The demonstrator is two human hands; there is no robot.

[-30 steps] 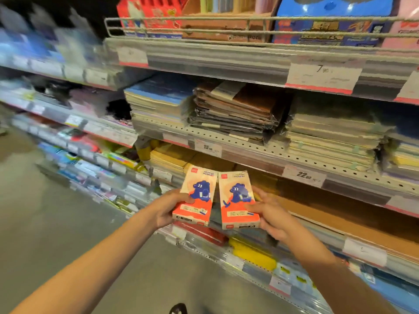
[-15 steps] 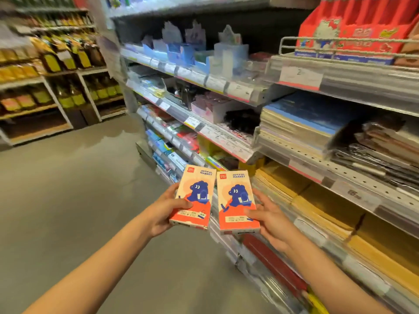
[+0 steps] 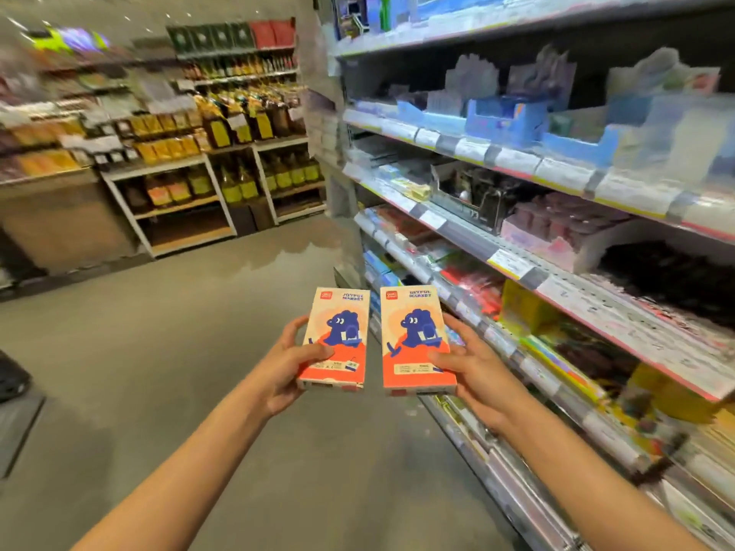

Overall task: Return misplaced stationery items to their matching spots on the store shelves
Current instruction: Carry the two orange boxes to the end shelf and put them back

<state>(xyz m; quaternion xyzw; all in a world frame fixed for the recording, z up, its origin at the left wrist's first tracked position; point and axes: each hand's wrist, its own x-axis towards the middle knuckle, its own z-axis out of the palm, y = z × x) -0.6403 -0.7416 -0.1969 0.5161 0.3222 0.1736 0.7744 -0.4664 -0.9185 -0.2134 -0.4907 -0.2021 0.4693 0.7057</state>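
Two matching orange and cream boxes with a blue cartoon animal are held upright side by side over the aisle floor. My left hand grips the left box by its lower left edge. My right hand grips the right box by its lower right edge. The boxes are slightly apart and do not touch the shelves. The stationery shelving runs along my right, blurred by motion, with blue display trays on an upper tier.
Price-tagged shelf edges line several tiers at right, holding pink boxes and coloured packets. Across the grey floor stands a grocery rack with bottles. A dark object sits at the left edge.
The view has swung left along the aisle, from the notebook stacks to the shelf end and the grocery rack. Both hands keep the same hold on the boxes.
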